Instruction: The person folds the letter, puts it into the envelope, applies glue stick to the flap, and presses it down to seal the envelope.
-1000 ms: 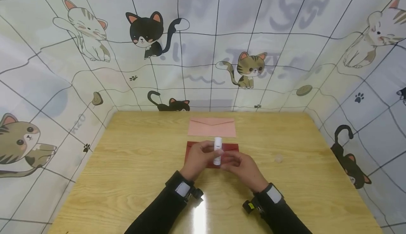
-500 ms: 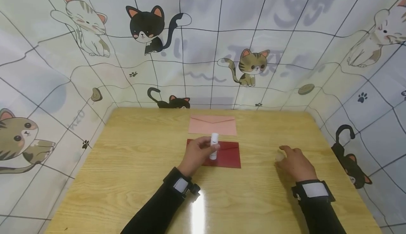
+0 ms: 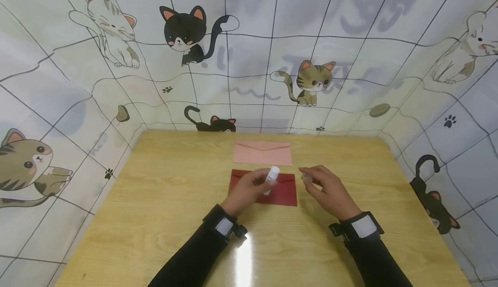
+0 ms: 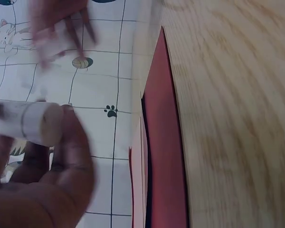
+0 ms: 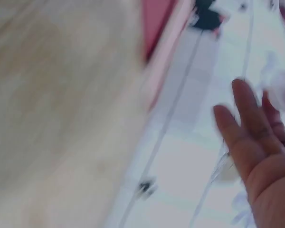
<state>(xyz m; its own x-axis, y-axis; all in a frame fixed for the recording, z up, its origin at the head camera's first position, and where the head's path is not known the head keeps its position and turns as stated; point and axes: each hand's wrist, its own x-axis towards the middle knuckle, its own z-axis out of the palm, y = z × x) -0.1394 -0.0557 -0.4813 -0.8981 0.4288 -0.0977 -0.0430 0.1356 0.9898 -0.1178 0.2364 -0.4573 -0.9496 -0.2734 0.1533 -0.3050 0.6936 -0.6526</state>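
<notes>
My left hand [image 3: 246, 190] grips a white glue stick [image 3: 272, 174] over the red envelope [image 3: 287, 191], its top end leaning to the right. In the left wrist view, the fingers curl round the glue stick [image 4: 31, 121] and its round base faces the camera. To the right of the envelope, my right hand [image 3: 330, 192] pinches a small translucent cap [image 3: 307, 178] between thumb and fingertips, a short way from the glue stick. The right wrist view is blurred, with the cap [image 5: 281, 92] at its right edge.
A pink envelope [image 3: 262, 153] lies just behind the red one on the wooden table [image 3: 175, 183]. A cloth printed with cats [image 3: 249, 53] hangs round the back and sides of the table.
My right hand moved from the glue stick out to the cap on the table at right, took it and brought it back left. The left hand tilted the glue stick to the right.
</notes>
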